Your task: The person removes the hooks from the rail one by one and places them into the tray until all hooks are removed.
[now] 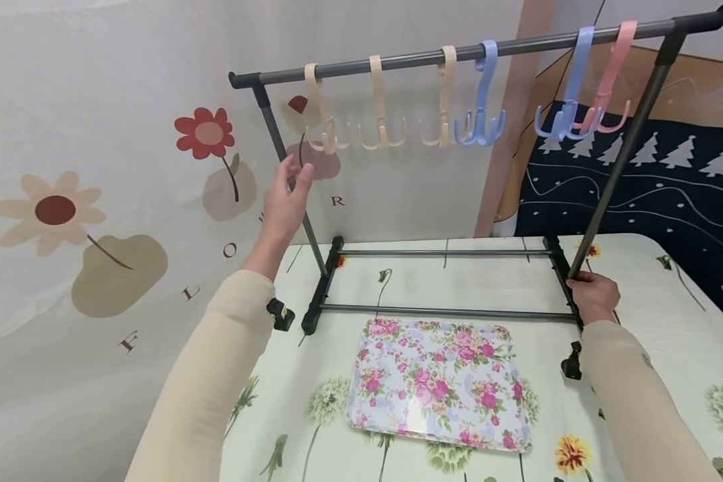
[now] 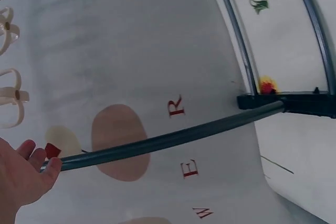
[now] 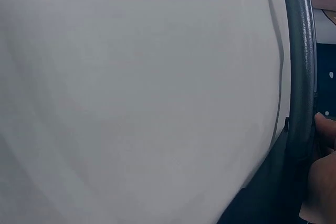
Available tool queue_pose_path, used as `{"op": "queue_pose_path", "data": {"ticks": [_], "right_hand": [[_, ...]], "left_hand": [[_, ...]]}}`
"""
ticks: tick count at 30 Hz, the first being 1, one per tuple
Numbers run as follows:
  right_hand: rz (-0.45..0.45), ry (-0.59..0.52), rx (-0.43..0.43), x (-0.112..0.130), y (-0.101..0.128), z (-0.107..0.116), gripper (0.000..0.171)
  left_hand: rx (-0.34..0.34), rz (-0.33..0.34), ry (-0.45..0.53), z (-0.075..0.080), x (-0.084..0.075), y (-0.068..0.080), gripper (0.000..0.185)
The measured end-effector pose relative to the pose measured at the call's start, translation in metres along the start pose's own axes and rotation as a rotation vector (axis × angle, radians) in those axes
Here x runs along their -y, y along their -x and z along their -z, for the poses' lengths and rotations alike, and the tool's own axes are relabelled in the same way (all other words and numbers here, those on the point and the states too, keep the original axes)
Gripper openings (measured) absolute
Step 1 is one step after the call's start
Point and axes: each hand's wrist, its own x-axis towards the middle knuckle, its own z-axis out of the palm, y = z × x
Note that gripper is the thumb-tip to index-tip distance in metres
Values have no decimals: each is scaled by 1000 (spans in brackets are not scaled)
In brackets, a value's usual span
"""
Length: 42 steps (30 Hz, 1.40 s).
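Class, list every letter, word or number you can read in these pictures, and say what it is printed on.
"F", "L", "O", "R": separate dark red letters on the flowered backdrop cloth, head view.
"R", "E", "W": the same cloth, left wrist view; with the others, probably "FLOWER".
No other readable text, brands or numbers on the rack, hooks or tray.

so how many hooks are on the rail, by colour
cream hooks: 3
blue hooks: 2
pink hook: 1
total: 6, all hanging on the rail
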Motion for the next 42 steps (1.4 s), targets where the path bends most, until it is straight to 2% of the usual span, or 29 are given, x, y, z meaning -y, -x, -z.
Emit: {"op": "queue_pose_path", "data": {"ticks": [9, 15, 20, 25, 32, 37, 42], "right_hand": [[-37, -6, 15, 2, 2, 0, 38], [-32, 4, 18, 2, 3, 0, 38], [-18, 12, 17, 1, 3, 0, 38], [-8, 17, 22, 0, 2, 0, 38], [-13, 14, 22, 0, -1, 0, 38], [-11, 10, 13, 0, 1, -1, 36], [5, 22, 10, -1, 1, -1, 37]], "left_hand": [[-72, 65, 189, -3, -37, -24, 72], [-183, 105, 244, -14, -57, -35, 65], [-286, 172, 227, -21, -72, -43, 59], [-346, 206, 201, -26, -83, -51, 56], [-380, 241, 205, -31, -92, -60, 52], [-395, 288, 149, -34, -95, -63, 50], [-400, 321, 132, -38, -99, -63, 44]]}}
